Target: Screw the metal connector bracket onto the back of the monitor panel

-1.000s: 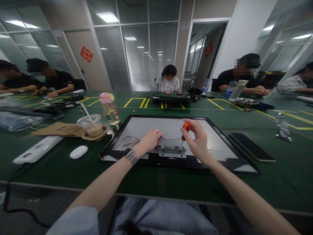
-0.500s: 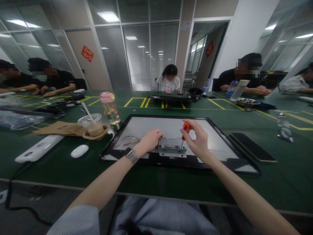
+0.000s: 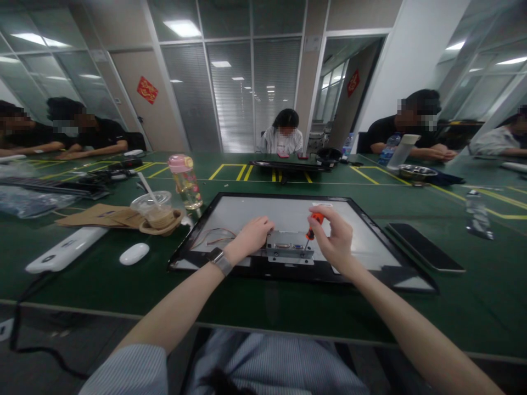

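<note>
A flat display panel (image 3: 263,211) with a black frame lies on the green table in front of me. Near its front edge sits a metal bracket (image 3: 290,252) with connector ports along it. My left hand (image 3: 256,233) has its fingers curled at the bracket's left end, holding it; the fingertips are partly hidden. In my right hand (image 3: 335,233) is an orange-and-black screwdriver (image 3: 316,220), gripped by the handle and tilted. Its shaft points down at the right end of the bracket. Thin wires (image 3: 218,236) lie on the panel left of my left hand.
Left of the panel are a pink-lidded bottle (image 3: 185,181), an iced drink cup (image 3: 152,207), a white case (image 3: 134,253) and a white power strip (image 3: 68,249). A dark phone (image 3: 426,247) lies to the right. Several people sit around the table.
The screwdriver handle has tipped further to the right, and my right hand has shifted slightly down with it. My left hand stays at the bracket.
</note>
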{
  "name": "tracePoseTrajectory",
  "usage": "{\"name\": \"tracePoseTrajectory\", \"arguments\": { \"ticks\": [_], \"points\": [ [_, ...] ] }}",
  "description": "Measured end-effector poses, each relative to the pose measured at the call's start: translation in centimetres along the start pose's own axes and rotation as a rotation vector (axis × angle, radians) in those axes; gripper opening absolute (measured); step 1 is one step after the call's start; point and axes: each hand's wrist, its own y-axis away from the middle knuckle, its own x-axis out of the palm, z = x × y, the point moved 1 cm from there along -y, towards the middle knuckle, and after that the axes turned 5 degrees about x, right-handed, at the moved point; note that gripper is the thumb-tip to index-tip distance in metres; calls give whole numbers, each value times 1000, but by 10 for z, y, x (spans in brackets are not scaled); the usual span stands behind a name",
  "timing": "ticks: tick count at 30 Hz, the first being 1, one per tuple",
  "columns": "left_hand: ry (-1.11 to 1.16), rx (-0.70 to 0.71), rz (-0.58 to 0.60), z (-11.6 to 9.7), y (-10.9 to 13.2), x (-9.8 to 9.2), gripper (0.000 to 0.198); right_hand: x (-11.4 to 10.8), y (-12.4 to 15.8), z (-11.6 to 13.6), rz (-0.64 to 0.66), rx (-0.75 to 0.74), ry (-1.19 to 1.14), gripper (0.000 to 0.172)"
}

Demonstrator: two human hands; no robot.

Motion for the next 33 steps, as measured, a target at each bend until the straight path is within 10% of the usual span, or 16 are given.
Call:
{"name": "tracePoseTrajectory", "arguments": {
  "ticks": [33],
  "points": [
    [9,4,-6,3,-1,3,33,-2,-5,1,-8,39,-17,17]
  ]
}}
